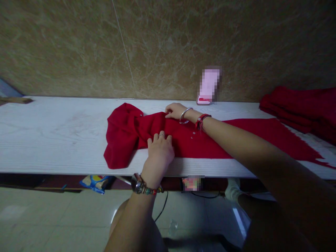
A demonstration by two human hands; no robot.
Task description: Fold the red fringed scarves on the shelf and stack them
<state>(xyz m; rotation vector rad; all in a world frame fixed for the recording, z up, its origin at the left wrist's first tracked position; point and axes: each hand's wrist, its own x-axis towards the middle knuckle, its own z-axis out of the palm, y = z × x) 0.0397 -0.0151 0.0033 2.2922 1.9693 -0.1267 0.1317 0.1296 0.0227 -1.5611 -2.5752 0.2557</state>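
Observation:
A red garment [126, 136] with small buttons lies spread along a white wooden table [57, 136], its left end bunched and hanging slightly over the front edge. My left hand [160, 150] presses flat on the cloth near the front edge, fingers stretched out; a ring shows on one finger, and a watch and beaded bracelet on the wrist. My right hand [175, 111] reaches across to the garment's far edge, fingers curled in a pinch on the fabric. A silver bangle and a red cord circle that wrist.
A stack of folded red cloth [301, 106] sits at the table's right end. A pink object [208, 85] leans against the marbled wall behind. Under the table lie a blue and yellow packet [96, 182], a black cable and tiled floor.

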